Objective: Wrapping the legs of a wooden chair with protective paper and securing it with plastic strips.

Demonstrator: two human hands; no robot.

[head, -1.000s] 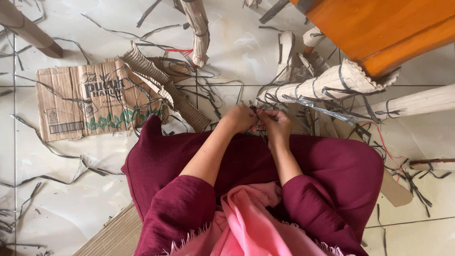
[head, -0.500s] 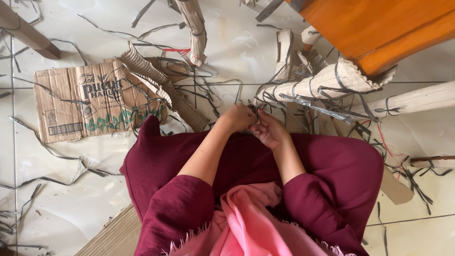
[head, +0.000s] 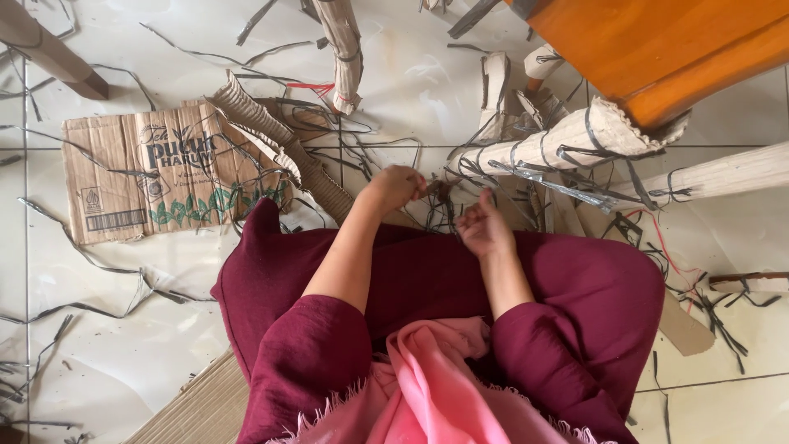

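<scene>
**Dark strips pinched above my lap**

While I sit on the pale tiled floor (head: 148,345) with my maroon skirt (head: 427,271) spread over my knees, both hands work just past its far hem. My left hand (head: 394,187) is curled shut, fingers together on a small dark tuft of thin strips (head: 440,191). My right hand (head: 485,228) sits just beside it, fingers loosely bent; whether they grip a strip I cannot tell. To do this well, I judge I should keep the pinch tight near the tuft and pull one strip at a time, so the loose ones do not knot.

Nearer me, a pink fringed scarf (head: 427,386) hangs at my chest. Beyond the hands, a rolled tube of corrugated cardboard bound with dark bands (head: 559,140) lies among tangled strips, which crowd the working spot. Toward the floor's far left lies a flattened brown cardboard box (head: 115,177); at the far right corner stands an orange wooden piece of furniture (head: 657,49).
</scene>
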